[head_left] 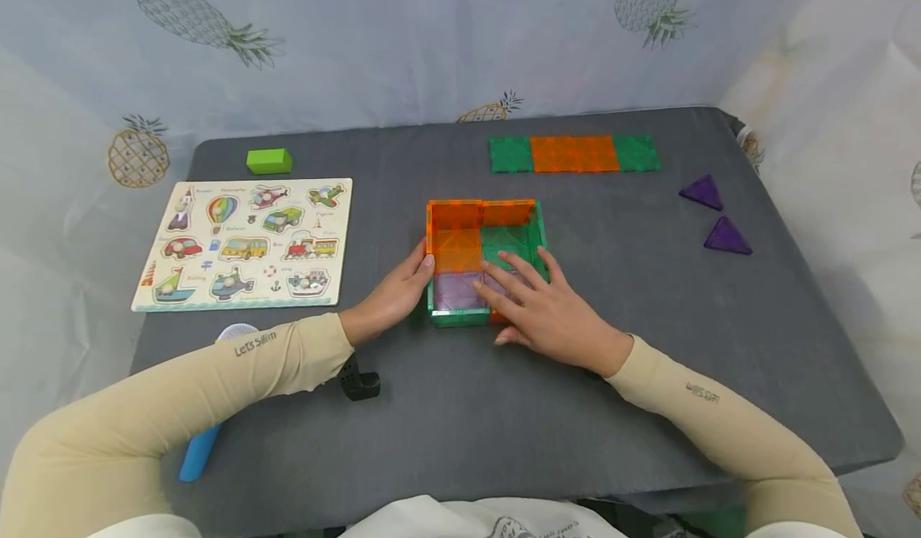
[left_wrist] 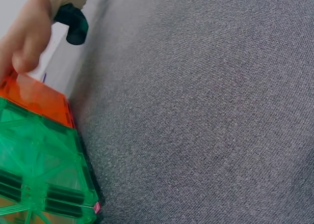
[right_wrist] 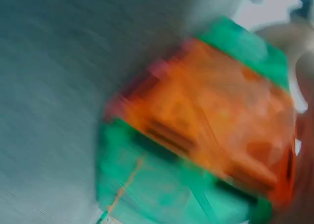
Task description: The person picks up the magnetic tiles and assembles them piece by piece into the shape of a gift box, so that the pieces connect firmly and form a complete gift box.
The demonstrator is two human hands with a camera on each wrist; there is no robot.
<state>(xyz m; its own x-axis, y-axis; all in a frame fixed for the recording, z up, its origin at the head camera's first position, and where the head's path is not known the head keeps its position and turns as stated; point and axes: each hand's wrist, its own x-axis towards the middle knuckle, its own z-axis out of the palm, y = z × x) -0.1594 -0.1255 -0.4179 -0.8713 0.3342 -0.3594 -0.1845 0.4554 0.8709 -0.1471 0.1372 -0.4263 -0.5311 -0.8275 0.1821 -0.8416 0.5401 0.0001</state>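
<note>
An open-topped box of see-through magnetic tiles (head_left: pixel 458 250), with orange and green walls and an orange, green and purple floor, stands mid-table. My left hand (head_left: pixel 392 294) lies against its left wall, thumb at the rim and fingers along the outside. Over the front right corner, my right hand (head_left: pixel 543 314) pinches an orange magnetic tile (left_wrist: pixel 41 100) in the front wall, its thumb in front and other fingers spread above the floor. Beside that tile is a green front tile (head_left: pixel 460 316). Motion blurs the orange tile (right_wrist: pixel 211 101) in the right wrist view.
Behind the box lies a strip of green and orange tiles (head_left: pixel 574 154). Two purple triangles (head_left: pixel 728 237) are at the right. To the left are a vehicle puzzle board (head_left: pixel 241 242), a lime-green block (head_left: pixel 269 161) and a blue-handled toy microphone (head_left: pixel 201 452), partly under the left sleeve.
</note>
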